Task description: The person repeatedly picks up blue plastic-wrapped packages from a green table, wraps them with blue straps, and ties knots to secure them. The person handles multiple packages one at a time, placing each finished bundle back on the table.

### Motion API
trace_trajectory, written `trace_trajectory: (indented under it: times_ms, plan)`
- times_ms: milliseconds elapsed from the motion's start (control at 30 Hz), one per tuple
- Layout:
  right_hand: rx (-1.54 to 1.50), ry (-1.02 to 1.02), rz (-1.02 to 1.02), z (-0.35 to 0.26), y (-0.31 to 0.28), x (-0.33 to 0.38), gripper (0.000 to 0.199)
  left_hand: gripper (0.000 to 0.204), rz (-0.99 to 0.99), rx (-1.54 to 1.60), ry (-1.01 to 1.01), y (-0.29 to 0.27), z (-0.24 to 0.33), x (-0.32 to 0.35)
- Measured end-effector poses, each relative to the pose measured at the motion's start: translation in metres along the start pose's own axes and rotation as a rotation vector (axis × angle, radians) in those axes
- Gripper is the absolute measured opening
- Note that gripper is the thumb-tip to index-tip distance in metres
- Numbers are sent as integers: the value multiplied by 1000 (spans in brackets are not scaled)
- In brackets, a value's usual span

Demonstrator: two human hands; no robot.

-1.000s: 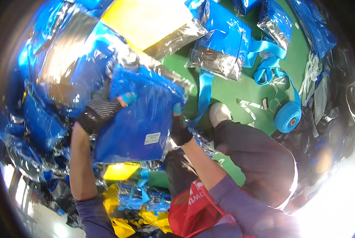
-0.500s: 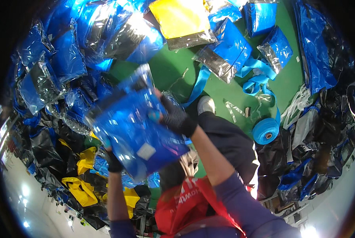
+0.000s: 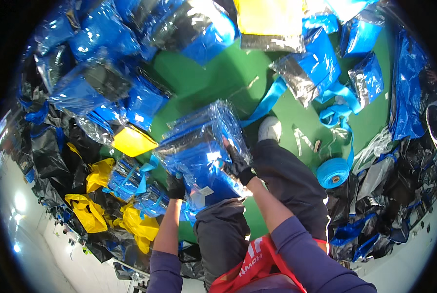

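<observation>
A folded blue-and-black item in clear plastic, a blue packet [image 3: 191,166], lies on top of a stack of similar wrapped packets [image 3: 206,115] in front of my knees. My left hand [image 3: 175,185], in a black fingerless glove, grips the packet's near-left edge with the thumb on top. At its right edge is my right hand [image 3: 238,163], also gloved, its thumb and index finger on the shiny plastic and the other fingers partly hidden. A small white label [image 3: 205,191] shows on the near part of the packet.
Wrapped blue packets [image 3: 106,34] are heaped at the left and far side, with a yellow packet [image 3: 270,19] among them. A blue webbing roll [image 3: 333,173] lies right of my leg. Yellow bags [image 3: 86,212] and black bags [image 3: 384,180] lie around the green floor [image 3: 199,80].
Both hands have brought the blue packet down, from held up and tilted to lying on the stack. The view has shifted, and a yellow packet at the left is now uncovered.
</observation>
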State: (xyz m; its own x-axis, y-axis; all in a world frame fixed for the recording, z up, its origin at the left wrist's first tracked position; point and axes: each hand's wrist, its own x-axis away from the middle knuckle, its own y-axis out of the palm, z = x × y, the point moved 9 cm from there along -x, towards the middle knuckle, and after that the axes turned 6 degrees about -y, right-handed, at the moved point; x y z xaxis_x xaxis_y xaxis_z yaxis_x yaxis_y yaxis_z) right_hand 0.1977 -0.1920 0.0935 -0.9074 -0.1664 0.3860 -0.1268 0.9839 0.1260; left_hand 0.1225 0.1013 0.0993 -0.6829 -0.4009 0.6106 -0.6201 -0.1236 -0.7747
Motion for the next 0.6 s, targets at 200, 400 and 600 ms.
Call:
trace_trajectory:
  times_ms: [200,400,600]
  plan:
    - [91,100,-64,-13,-6,6,77,81,114,234,753,-176,144,21]
    - [278,419,94,-20,-2,21,76,73,110,-48,625,-166,205,-19]
    - [531,457,436,-20,-1,41,82,73,378,125,717,-131,199,-28]
